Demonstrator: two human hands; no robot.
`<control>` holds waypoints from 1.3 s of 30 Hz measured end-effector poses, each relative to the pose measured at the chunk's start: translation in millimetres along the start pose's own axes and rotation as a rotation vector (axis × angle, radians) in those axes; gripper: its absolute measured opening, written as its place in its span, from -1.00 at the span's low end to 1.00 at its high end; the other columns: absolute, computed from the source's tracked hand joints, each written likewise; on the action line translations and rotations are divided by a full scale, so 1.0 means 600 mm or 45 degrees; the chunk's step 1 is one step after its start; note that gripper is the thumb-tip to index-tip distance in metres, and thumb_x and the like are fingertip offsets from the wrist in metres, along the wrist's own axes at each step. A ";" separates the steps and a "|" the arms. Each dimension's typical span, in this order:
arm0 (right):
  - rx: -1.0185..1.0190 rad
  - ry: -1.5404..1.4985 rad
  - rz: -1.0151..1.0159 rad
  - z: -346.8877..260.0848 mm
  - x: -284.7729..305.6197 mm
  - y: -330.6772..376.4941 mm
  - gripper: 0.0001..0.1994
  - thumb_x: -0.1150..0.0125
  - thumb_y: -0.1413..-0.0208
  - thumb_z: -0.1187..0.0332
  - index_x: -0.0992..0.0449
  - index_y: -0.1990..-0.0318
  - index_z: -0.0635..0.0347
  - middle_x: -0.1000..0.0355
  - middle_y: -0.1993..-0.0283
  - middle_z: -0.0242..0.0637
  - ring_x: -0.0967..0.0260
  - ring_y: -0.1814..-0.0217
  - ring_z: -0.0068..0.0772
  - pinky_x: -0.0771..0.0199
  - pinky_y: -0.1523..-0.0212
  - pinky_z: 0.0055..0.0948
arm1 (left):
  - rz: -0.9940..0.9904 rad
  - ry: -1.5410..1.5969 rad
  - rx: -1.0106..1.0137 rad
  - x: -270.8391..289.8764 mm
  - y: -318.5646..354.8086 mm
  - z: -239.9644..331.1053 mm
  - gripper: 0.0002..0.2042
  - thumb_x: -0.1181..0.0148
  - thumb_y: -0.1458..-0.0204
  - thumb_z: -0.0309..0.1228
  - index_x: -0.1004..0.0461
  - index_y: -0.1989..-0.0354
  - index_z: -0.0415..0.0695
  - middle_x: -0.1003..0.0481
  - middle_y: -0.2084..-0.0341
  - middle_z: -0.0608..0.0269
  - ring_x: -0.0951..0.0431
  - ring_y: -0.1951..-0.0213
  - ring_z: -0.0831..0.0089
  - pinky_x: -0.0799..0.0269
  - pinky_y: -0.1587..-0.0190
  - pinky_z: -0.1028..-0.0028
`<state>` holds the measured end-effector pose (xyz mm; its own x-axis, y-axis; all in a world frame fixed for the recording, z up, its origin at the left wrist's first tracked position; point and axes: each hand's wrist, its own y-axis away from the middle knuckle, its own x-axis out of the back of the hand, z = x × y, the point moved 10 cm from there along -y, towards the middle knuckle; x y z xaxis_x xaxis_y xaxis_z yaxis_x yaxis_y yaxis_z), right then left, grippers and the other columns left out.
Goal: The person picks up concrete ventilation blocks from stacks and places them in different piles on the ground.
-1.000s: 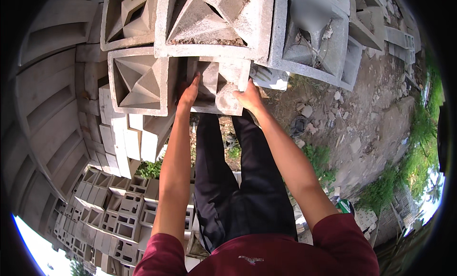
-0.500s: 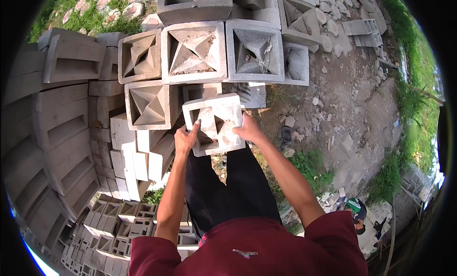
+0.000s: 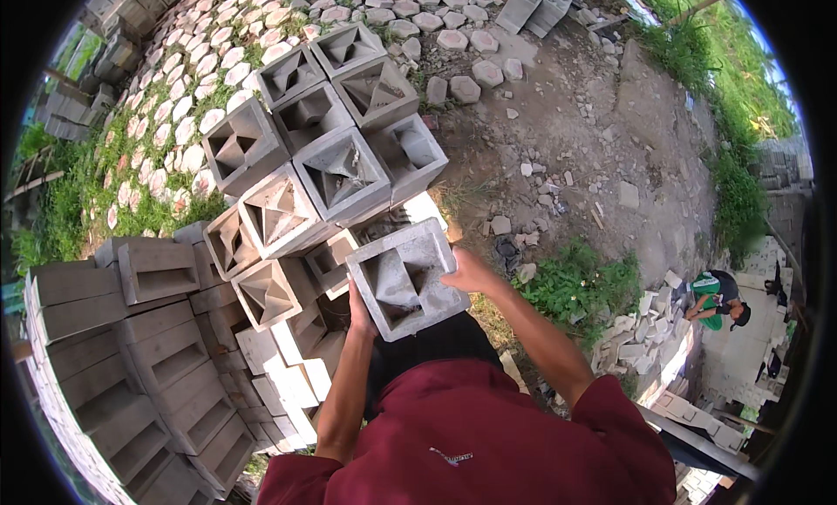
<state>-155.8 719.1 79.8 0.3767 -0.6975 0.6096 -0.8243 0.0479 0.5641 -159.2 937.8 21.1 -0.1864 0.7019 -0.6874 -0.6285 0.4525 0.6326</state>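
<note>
A person in a dark red shirt is carrying a square grey concrete ventilation block [image 3: 407,278] at the centre of the frame, holding it face up between both hands; the left hand [image 3: 359,311] is clasping the block's lower left edge, fingers wrapped tight against it, while the right hand [image 3: 469,273] is pressing flat along its right side, so both hands are closed on the one block and sharing its weight. The block is hanging clear of the stack of matching blocks [image 3: 323,139] that is filling the upper left of the frame, its nearest corner lying just beside the lowest tier; plainer hollow blocks [image 3: 131,331] are piled at the lower left; bare dirt [image 3: 593,130] scattered with stone chips is running up the right side, and hexagonal pavers [image 3: 418,17] are lying along the top. Another person in a green top [image 3: 717,298] is crouching at the far right edge among pale rubble. By the look of it the carrying stage is under way; the next move is calling for a level, two-handed grip and care that fingers are staying clear of any neighbouring edge.
</note>
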 end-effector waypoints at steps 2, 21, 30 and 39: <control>0.047 -0.109 0.099 -0.047 0.101 0.054 -0.38 -0.25 0.10 -0.01 -0.38 0.14 0.50 -0.46 0.28 0.10 -0.46 0.26 -0.12 -0.42 0.27 -0.29 | -0.135 0.031 0.006 -0.063 0.008 0.006 -0.21 0.38 -0.05 0.32 -0.02 -0.31 -0.02 -0.14 -0.23 0.09 -0.18 -0.21 0.03 -0.15 -0.16 -0.07; -0.417 -1.927 0.724 0.447 0.262 0.156 -0.37 0.03 -0.11 -0.21 -0.53 0.14 0.29 -0.48 0.26 -0.25 -0.41 0.27 -0.45 -0.42 0.26 -0.47 | -0.293 -0.263 0.335 -0.483 -0.205 -0.255 -0.40 0.30 -0.16 0.10 -0.22 -0.21 -0.10 -0.32 -0.10 0.10 -0.34 -0.09 0.15 -0.24 -0.16 0.19; -0.416 -1.944 0.908 0.483 0.478 0.058 -0.38 0.11 -0.15 -0.18 -0.43 -0.02 0.25 -0.47 0.15 -0.21 -0.44 0.19 -0.35 -0.46 0.17 -0.40 | -0.447 -0.459 0.365 -0.693 -0.435 -0.226 -0.40 0.23 -0.16 0.13 -0.29 -0.14 -0.11 -0.39 -0.02 0.13 -0.40 -0.01 0.21 -0.30 -0.10 0.26; -0.252 -2.168 1.093 0.599 0.652 -0.066 -0.28 0.07 -0.09 -0.24 -0.43 0.01 0.37 -0.46 0.16 -0.13 -0.47 0.20 -0.32 -0.49 0.20 -0.37 | -0.556 -0.569 0.667 -0.946 -0.585 -0.230 -0.38 0.31 -0.18 0.11 -0.23 -0.19 -0.14 -0.36 -0.05 0.07 -0.40 -0.03 0.18 -0.32 -0.10 0.19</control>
<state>-127.6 187.2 95.7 -0.8980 -0.3000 -0.3219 -0.4370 0.6928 0.5736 63.0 304.9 139.9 0.3822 0.5058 -0.7734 -0.1198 0.8569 0.5013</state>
